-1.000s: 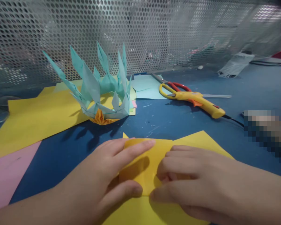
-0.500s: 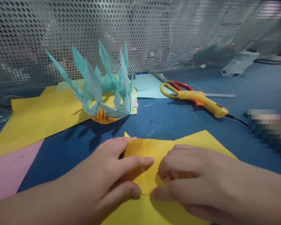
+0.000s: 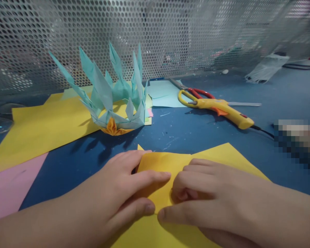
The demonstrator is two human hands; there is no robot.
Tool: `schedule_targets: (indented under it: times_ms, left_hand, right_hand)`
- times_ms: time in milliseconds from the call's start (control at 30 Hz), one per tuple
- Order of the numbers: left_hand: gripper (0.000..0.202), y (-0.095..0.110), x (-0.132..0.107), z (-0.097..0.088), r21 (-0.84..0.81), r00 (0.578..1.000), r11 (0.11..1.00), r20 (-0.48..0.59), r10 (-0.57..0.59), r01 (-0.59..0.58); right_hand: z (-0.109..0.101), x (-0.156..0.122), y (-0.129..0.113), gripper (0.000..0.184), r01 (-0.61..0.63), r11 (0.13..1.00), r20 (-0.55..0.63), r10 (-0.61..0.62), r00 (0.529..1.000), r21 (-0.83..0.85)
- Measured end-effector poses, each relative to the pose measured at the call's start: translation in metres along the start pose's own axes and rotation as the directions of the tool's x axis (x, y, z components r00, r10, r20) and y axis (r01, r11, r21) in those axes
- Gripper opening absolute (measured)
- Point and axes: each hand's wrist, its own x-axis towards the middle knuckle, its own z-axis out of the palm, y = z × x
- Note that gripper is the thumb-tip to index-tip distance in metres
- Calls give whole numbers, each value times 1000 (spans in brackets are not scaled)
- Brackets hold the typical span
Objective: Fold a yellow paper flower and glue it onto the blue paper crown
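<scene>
A small folded orange-yellow paper (image 3: 161, 172) lies on a larger yellow sheet (image 3: 222, 153) near the front of the blue table. My left hand (image 3: 113, 193) presses on the folded paper's left side, its fingers stretched across it and its thumb at the lower edge. My right hand (image 3: 212, 196) presses on the right side with its fingers curled under and its thumb pointing left along the bottom fold. The two thumbs nearly meet.
A teal paper crown (image 3: 113, 93) with an orange piece at its base stands on yellow sheets (image 3: 41, 127) at the back left. Pink paper (image 3: 7, 186) lies at the left. Scissors (image 3: 196, 94) and a yellow tool (image 3: 229, 113) lie at the back right. A perforated metal screen (image 3: 170, 34) closes the back.
My left index finger has slid down the folded paper toward me. My right thumb has pushed further left along the bottom fold.
</scene>
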Motion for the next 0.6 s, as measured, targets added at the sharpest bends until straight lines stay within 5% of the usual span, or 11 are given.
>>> schedule_targets:
  times_ms: [600]
  left_hand:
    - [53,-17,5,-6,104,979,973,0,205,-204]
  right_hand:
    - [1,1,-2,36,-29,1000,3,29,1000,12]
